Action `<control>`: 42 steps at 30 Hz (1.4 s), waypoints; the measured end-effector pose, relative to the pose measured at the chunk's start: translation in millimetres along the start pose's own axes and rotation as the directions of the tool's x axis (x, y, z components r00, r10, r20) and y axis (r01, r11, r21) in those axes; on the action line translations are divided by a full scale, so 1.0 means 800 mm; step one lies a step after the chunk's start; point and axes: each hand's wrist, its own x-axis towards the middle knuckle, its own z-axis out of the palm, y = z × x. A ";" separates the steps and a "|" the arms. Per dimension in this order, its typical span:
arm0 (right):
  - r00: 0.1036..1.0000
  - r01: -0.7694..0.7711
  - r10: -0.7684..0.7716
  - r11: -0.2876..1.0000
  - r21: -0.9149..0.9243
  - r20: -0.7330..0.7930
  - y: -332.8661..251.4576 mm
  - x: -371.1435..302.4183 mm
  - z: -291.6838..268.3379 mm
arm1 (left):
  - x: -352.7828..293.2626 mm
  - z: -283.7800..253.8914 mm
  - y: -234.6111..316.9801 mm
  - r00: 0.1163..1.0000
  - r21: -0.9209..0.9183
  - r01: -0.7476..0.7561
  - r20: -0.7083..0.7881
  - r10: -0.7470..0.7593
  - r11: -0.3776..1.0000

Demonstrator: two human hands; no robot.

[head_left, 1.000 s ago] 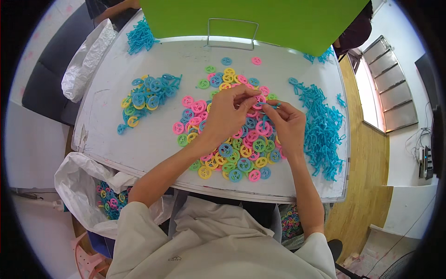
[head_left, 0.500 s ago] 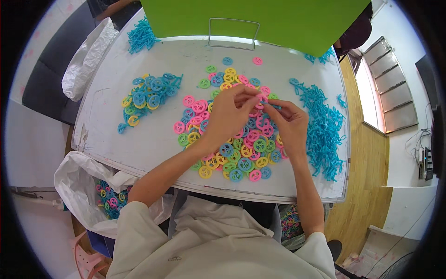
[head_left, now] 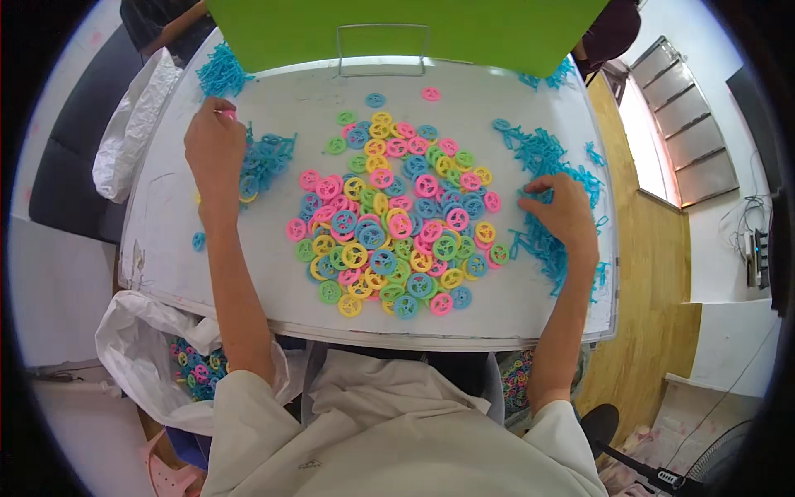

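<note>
My left hand (head_left: 217,153) is closed, pinching a pink spoked wheel (head_left: 228,114). It hangs over the left end of a pile of blue stems joined to coloured wheels (head_left: 267,159), partly covering it. My right hand (head_left: 567,211) bends over the pile of loose blue plastic stems (head_left: 542,153) at the right. Its thumb and forefinger close around a blue stem (head_left: 527,195), mostly hidden by the fingers. Between my hands lies a broad heap of pink, yellow, green and blue spoked wheels (head_left: 383,262).
A white table (head_left: 240,286) bears the piles. A green panel with a wire handle (head_left: 383,26) stands at its far edge. More blue stems (head_left: 222,71) lie far left. A white sack (head_left: 124,331) of coloured pieces sits below the near left edge. Another person's arm (head_left: 178,26) shows far left.
My hands have parted from above the wheel heap. The left moved left with a pink wheel to the joined pieces; the right moved right to the loose stems. The view has shifted slightly.
</note>
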 end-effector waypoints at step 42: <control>0.994 -0.010 -0.097 0.434 0.901 0.058 -0.110 -0.009 0.046 | -0.101 0.033 0.127 0.556 -0.609 0.569 0.780 0.288 0.552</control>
